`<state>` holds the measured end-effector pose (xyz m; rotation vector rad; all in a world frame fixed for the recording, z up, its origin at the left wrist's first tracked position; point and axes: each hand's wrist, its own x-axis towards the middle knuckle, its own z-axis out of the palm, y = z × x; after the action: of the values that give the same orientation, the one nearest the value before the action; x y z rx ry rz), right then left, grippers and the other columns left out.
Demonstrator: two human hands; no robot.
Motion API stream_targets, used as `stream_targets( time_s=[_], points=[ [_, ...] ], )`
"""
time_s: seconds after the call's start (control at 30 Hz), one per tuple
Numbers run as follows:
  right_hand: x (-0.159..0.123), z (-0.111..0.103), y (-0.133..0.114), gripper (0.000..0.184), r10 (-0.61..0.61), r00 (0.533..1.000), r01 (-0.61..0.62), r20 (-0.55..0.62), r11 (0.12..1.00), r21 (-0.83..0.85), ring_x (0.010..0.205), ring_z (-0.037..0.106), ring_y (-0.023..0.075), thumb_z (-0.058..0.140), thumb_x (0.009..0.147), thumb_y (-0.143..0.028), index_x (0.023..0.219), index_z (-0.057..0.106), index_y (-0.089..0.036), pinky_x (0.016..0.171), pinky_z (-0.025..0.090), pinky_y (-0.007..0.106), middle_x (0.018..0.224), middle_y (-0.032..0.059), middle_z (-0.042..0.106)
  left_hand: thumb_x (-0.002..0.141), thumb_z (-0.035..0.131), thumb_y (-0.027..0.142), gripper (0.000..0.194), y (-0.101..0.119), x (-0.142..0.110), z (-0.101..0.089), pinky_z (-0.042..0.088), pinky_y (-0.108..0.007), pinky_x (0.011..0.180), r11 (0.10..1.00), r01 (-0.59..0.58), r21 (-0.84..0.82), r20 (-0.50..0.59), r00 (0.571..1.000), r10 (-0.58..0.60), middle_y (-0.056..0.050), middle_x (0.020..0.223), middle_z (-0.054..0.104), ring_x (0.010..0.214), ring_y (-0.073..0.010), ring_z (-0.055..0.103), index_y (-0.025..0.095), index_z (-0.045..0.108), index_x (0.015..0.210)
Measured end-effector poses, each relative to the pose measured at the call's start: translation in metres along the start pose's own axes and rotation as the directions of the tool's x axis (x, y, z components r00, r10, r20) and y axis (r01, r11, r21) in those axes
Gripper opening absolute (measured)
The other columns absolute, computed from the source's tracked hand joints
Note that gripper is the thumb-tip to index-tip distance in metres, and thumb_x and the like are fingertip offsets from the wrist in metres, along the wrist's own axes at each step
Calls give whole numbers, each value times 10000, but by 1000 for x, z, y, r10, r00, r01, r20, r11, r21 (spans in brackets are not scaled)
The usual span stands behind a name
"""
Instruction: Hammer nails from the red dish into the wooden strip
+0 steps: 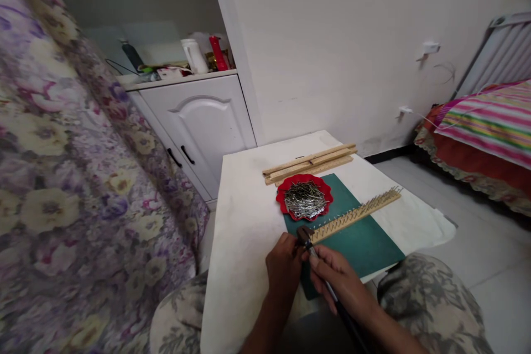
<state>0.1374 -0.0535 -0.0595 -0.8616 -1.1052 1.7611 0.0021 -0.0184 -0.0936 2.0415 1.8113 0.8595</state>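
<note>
My right hand [338,276] is wrapped round the handle of a hammer [306,235], whose dark head is over the near end of a wooden strip [348,222]. Nails stand in rows along most of that strip, some leaning. My left hand [285,263] is closed at the strip's near end, right beside the hammer head; what its fingertips pinch is hidden. Under the strip lies a green mat [365,249]. A red scalloped dish [281,199] heaped with loose nails [307,199] sits on the mat's far left part.
Several bare wooden strips [311,163] lie at the far side of the white-covered table [244,215]. A white cabinet [207,121] stands behind on the left, near a floral curtain [103,177]. On the right is a bed [489,121].
</note>
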Motion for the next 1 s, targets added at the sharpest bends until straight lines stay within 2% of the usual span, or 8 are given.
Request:
stream_targets(
  time_s=[0.47, 0.7, 0.87, 0.93, 1.0],
  points=[
    [0, -1, 6, 289, -4, 1000, 4, 27, 1000, 31, 230, 332, 19, 506, 841, -468, 826, 465, -182, 241, 214, 109, 487, -86, 518, 740, 461, 120, 102, 1, 0, -1, 318, -200, 571, 999, 0, -32, -3, 1000, 0, 26, 707, 540, 651, -100, 520, 190, 511, 684],
    [-3, -8, 4, 310, 9, 999, -11, 53, 999, 42, 232, 342, 22, 495, 847, -479, 862, 474, -171, 243, 205, 115, 490, -77, 525, 777, 452, 125, 139, -6, 0, -1, 393, -216, 637, 986, -80, -148, -3, 997, 81, -6, 771, 565, 711, -121, 545, 186, 573, 747],
    [-8, -27, -2, 326, -34, 999, 36, -31, 997, 63, 225, 335, 15, 513, 847, -458, 963, 479, -156, 248, 192, 110, 488, -74, 537, 818, 480, 214, 126, -12, 8, -19, 426, -227, 632, 969, -91, -229, -71, 995, 77, -16, 782, 591, 704, -134, 555, 188, 603, 803],
    [-9, -36, -3, 329, -60, 995, 66, -75, 995, 78, 233, 345, 12, 525, 842, -454, 979, 478, -159, 255, 190, 108, 503, -72, 539, 817, 484, 220, 128, -10, 18, -29, 425, -226, 619, 970, -94, -225, -104, 992, 72, -13, 772, 596, 696, -135, 554, 189, 607, 799],
    [-10, -45, -3, 323, -72, 991, 82, -116, 993, 85, 246, 353, 8, 532, 842, -449, 985, 484, -164, 266, 196, 106, 517, -71, 535, 816, 483, 215, 137, -6, 32, -34, 428, -229, 629, 971, -116, -208, -93, 991, 99, -16, 790, 606, 711, -138, 558, 193, 618, 815]
  ],
)
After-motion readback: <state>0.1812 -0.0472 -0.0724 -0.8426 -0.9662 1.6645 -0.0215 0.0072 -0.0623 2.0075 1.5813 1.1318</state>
